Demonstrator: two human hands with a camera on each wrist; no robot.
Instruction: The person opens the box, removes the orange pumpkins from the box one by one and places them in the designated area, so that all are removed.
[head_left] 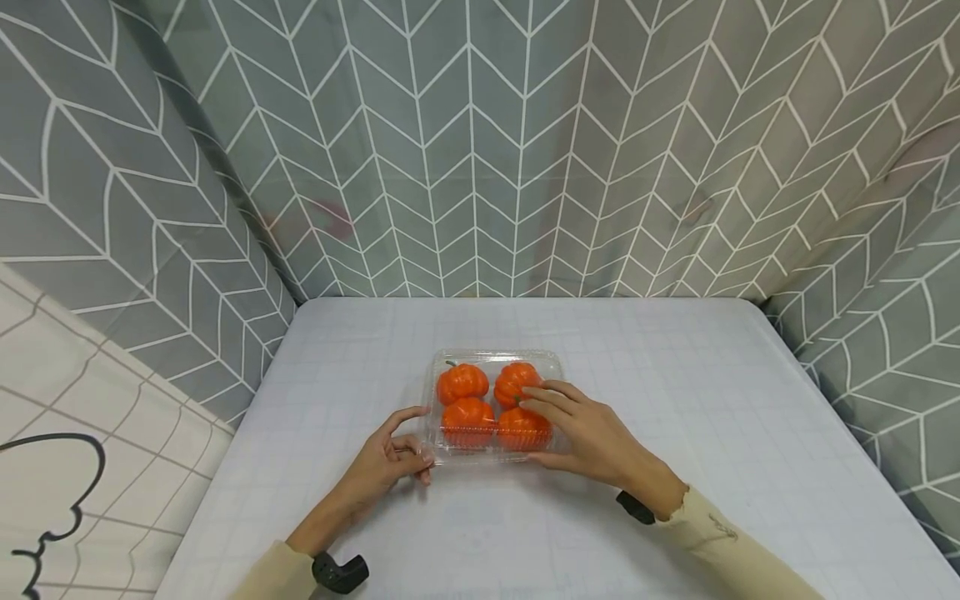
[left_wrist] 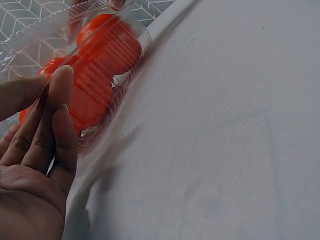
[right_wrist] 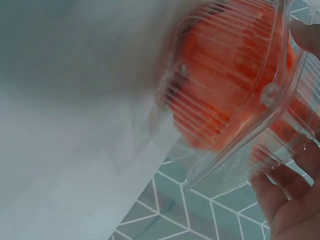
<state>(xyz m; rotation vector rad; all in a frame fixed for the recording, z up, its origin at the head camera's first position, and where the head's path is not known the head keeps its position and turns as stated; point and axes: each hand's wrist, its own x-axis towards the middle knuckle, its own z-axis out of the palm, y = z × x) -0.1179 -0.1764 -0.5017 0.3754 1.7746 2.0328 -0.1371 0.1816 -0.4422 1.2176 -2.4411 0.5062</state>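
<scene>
A clear plastic clamshell box [head_left: 497,457] with several small orange pumpkins [head_left: 462,382] inside stands on the table, its ridged front wall towards me. My left hand [head_left: 396,452] pinches the rim at the box's left front corner between thumb and fingers; the left wrist view shows this hand [left_wrist: 37,135] close up. Over the right side of the box lies my right hand [head_left: 588,433], its fingers extended across the clear lid and its thumb near the front rim. In the right wrist view that hand's fingers [right_wrist: 280,192] touch the lid and partly leave the frame.
A white cloth covers the table [head_left: 675,375]. Grey curtains [head_left: 495,150] with a white chevron pattern hang behind it and at both sides. White tile-patterned fabric [head_left: 97,433] lies at the left. Each wrist wears a dark band [head_left: 340,573].
</scene>
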